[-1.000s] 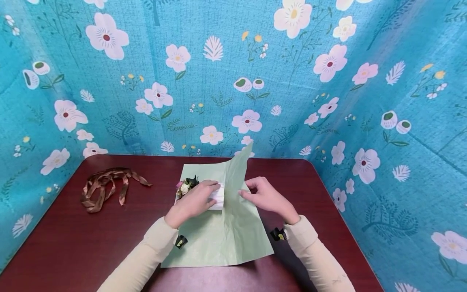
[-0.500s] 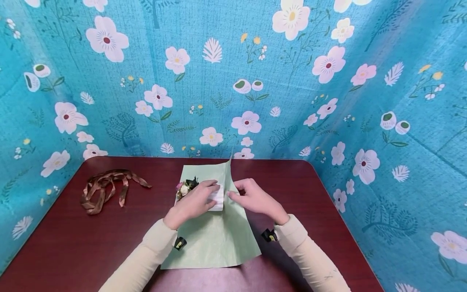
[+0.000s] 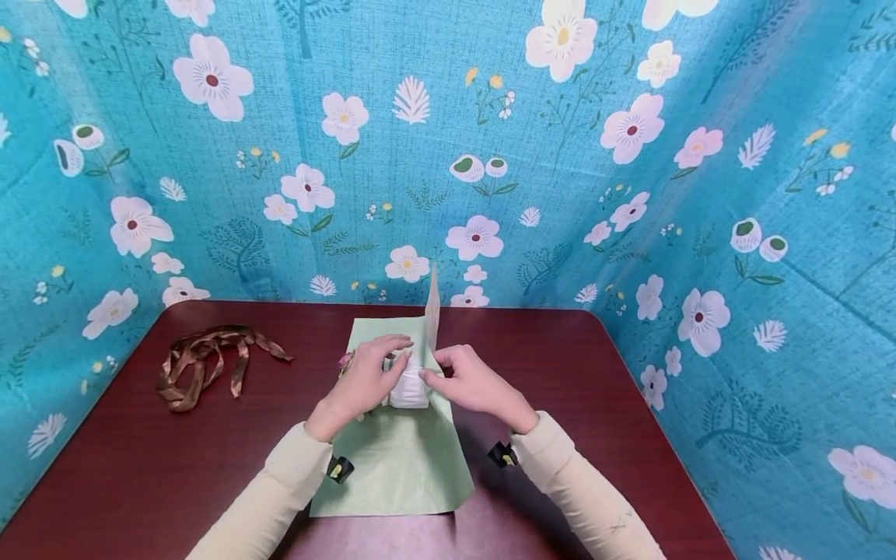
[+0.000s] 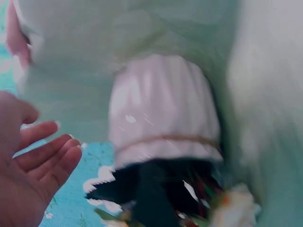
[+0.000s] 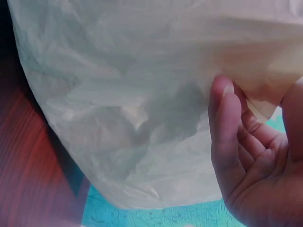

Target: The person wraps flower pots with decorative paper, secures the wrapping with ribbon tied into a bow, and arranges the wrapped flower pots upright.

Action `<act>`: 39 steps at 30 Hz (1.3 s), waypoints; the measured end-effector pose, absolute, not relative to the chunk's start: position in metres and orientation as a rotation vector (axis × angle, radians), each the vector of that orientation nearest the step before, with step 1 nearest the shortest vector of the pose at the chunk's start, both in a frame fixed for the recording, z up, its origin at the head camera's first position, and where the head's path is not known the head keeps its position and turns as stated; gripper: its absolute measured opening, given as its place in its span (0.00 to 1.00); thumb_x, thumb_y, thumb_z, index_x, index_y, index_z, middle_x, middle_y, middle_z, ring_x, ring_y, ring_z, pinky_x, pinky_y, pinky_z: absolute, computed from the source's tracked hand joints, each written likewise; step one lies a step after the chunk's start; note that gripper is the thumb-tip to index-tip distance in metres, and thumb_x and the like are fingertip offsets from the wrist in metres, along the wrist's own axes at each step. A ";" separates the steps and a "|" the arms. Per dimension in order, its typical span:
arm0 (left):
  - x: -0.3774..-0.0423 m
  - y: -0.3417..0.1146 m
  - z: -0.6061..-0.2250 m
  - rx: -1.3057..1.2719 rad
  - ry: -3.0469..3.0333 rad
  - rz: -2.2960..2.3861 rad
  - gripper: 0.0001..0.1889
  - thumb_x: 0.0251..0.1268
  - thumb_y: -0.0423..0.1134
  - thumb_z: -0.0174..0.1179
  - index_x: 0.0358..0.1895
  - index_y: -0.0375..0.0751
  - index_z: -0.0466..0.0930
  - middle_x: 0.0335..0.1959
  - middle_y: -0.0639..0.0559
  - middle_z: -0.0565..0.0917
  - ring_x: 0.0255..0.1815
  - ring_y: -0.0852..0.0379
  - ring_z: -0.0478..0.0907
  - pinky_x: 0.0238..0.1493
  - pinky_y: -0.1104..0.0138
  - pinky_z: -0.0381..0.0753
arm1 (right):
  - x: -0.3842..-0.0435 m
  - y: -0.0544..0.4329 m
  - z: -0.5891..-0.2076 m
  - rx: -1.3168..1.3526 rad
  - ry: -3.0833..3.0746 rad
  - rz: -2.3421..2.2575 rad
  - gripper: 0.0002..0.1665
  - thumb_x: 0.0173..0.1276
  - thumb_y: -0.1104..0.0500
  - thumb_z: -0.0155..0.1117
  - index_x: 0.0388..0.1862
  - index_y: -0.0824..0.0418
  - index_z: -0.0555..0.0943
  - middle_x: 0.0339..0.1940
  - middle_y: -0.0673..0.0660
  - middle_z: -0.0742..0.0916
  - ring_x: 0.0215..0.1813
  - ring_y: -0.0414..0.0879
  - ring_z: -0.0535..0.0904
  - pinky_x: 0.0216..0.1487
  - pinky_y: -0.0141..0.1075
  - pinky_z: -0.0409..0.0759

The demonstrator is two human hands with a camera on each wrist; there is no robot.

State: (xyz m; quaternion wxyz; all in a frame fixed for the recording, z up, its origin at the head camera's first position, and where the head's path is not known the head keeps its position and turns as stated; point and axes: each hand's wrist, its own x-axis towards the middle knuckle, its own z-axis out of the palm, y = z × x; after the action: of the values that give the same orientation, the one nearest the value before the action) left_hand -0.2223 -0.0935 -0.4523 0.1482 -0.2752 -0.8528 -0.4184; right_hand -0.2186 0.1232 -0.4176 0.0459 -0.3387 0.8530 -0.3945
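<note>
A sheet of pale green wrapping paper [image 3: 395,474] lies on the table, its right side lifted. On it lies a small white pleated flowerpot [image 3: 409,389] with a thin brown cord round it, seen in the left wrist view. Artificial flowers [image 4: 236,208] and dark leaves come out of its mouth. My left hand [image 3: 366,375] is over the flower end, mostly hiding it in the head view; the left wrist view shows its fingers loosely extended, apart from the pot. My right hand [image 3: 479,383] pinches the lifted paper's edge between thumb and fingers, beside the pot's base.
A brown satin ribbon [image 3: 180,377] lies loosely looped at the table's left. The dark red table [image 3: 560,350] ends at a blue flowered curtain [image 3: 532,155] behind and at the sides. Black wrist cameras [image 3: 502,454] sit below the cuffs.
My right hand has moved left with the paper's right side, folding it up toward the pot. My left hand has shifted slightly left off the pot, its fingers spreading.
</note>
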 end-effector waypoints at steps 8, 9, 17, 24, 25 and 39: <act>-0.222 -0.092 -0.426 -0.462 -2.428 -1.672 0.20 0.75 0.54 0.58 0.42 0.41 0.90 0.34 0.43 0.90 0.28 0.47 0.87 0.33 0.65 0.84 | -0.215 0.107 -0.419 -1.012 2.628 -1.178 0.23 0.72 0.58 0.61 0.17 0.55 0.67 0.13 0.44 0.67 0.16 0.34 0.60 0.23 0.29 0.62; -0.223 -0.092 -0.424 -0.440 -2.435 -1.691 0.20 0.74 0.55 0.59 0.41 0.41 0.90 0.32 0.43 0.90 0.28 0.47 0.87 0.33 0.66 0.83 | -0.214 0.105 -0.420 -1.016 2.630 -1.170 0.23 0.72 0.58 0.61 0.16 0.55 0.67 0.12 0.44 0.67 0.15 0.34 0.60 0.22 0.29 0.62; -0.226 -0.096 -0.417 -0.447 -2.541 -1.585 0.17 0.66 0.43 0.66 0.18 0.42 0.80 0.11 0.56 0.74 0.16 0.62 0.70 0.22 0.70 0.65 | -0.214 0.087 -0.429 -1.077 2.679 -1.115 0.25 0.72 0.57 0.61 0.15 0.55 0.65 0.11 0.44 0.68 0.14 0.34 0.62 0.21 0.28 0.61; -0.233 -0.106 -0.419 -0.511 -2.591 -1.569 0.24 0.68 0.32 0.62 0.14 0.45 0.62 0.11 0.60 0.61 0.13 0.63 0.61 0.20 0.71 0.60 | -0.212 0.083 -0.433 -1.106 2.570 -1.177 0.15 0.79 0.52 0.58 0.31 0.55 0.82 0.22 0.48 0.85 0.24 0.36 0.81 0.26 0.27 0.76; -0.233 -0.107 -0.419 -0.514 -2.590 -1.570 0.25 0.68 0.32 0.62 0.14 0.45 0.61 0.12 0.61 0.58 0.14 0.63 0.58 0.20 0.70 0.58 | -0.212 0.084 -0.433 -1.110 2.573 -1.179 0.14 0.79 0.52 0.58 0.34 0.55 0.83 0.25 0.49 0.86 0.27 0.37 0.82 0.29 0.28 0.78; -0.243 -0.121 -0.429 -0.425 -2.619 -1.640 0.08 0.68 0.33 0.66 0.31 0.33 0.88 0.23 0.46 0.88 0.22 0.60 0.82 0.26 0.67 0.78 | -0.229 0.114 -0.454 -1.052 2.726 -1.231 0.22 0.63 0.64 0.75 0.56 0.64 0.82 0.49 0.57 0.87 0.49 0.51 0.84 0.52 0.45 0.85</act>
State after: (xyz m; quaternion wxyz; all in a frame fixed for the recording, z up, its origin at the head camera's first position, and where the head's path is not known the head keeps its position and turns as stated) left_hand -0.2425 -0.1206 -0.4291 0.0109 -0.1361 -0.8396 -0.5258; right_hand -0.2288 0.1140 -0.4535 -0.0147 -0.3319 0.8597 -0.3881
